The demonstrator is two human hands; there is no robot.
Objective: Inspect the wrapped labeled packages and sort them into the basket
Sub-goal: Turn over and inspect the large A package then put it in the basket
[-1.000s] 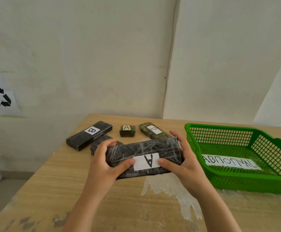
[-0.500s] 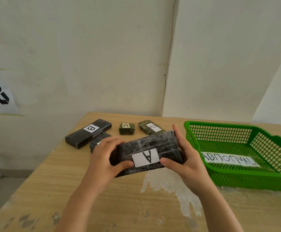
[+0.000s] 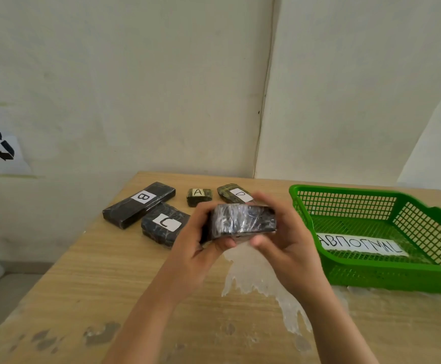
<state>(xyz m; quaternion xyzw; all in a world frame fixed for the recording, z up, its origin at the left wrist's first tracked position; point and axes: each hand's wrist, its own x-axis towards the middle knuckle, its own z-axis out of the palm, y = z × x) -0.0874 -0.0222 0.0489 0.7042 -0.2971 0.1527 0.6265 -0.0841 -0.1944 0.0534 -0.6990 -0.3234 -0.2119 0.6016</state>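
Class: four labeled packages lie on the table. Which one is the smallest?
The A package, a small greenish block between the B package and the D package; the C package is bigger too.

Even, soft daylight fills the frame, brightest on the wall [image 3: 358, 88] at upper right; shadows are faint. Motion blur smears both hands and the wrapped package [image 3: 243, 222] at centre. Plastic film shows small glare. Wide-angle distortion bends the table edge [image 3: 56, 261] at lower left.
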